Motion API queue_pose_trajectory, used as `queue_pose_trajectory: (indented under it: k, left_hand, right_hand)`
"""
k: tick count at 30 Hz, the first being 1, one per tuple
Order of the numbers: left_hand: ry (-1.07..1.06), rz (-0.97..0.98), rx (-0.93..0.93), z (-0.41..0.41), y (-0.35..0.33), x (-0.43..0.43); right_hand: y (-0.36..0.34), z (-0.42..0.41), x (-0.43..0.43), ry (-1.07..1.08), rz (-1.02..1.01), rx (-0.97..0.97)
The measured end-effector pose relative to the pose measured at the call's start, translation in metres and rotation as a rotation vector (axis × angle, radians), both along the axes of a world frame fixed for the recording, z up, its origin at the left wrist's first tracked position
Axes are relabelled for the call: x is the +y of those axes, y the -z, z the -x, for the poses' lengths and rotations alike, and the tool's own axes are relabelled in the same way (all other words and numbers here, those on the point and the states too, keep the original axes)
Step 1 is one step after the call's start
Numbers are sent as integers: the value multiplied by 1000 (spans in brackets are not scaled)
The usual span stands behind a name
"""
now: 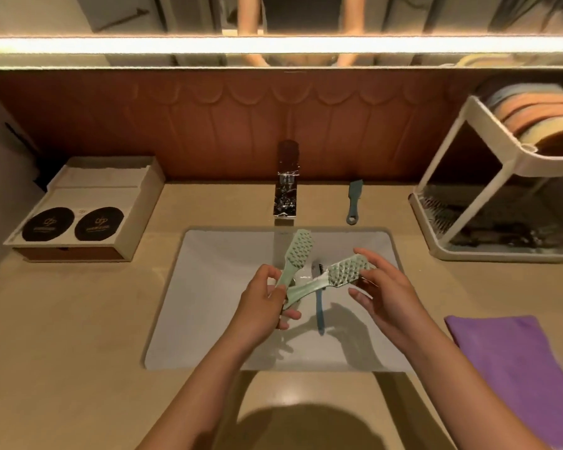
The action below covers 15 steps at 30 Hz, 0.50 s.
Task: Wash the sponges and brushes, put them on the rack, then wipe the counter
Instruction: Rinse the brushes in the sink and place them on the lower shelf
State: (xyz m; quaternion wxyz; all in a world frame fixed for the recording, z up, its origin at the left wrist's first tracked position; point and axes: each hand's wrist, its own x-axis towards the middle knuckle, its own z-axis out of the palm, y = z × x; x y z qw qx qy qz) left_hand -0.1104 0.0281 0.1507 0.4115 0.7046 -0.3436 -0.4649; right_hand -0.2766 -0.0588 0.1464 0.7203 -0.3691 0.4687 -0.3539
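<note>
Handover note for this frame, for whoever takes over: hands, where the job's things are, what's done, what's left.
The left hand grips two green brushes by their handles over the sink. The right hand has its fingers curled round one brush's head.
A blue brush lies in the sink. A teal brush lies on the counter beside the faucet.
Done: sponges sit on the rack's top tier. The lower tier is too blurred to read.
Left: finish and rack all four brushes, then wipe the counter with the cloth lying at right.
</note>
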Motion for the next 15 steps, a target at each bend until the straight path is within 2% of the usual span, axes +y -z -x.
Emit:
queue_pose_trajectory:
  k: [6,12,15]
  left_hand:
    - [64,35,-42,37,-5,-22]
    - [-3,98,12,67,-7,-40]
    - [-90,109,40,84,-3,-46]
  right_hand:
    - [-2,42,-11,140,-75,-104]
    - [-2,60,-18,375,-239,-386]
    - [0,54,-15,371,-256,-334]
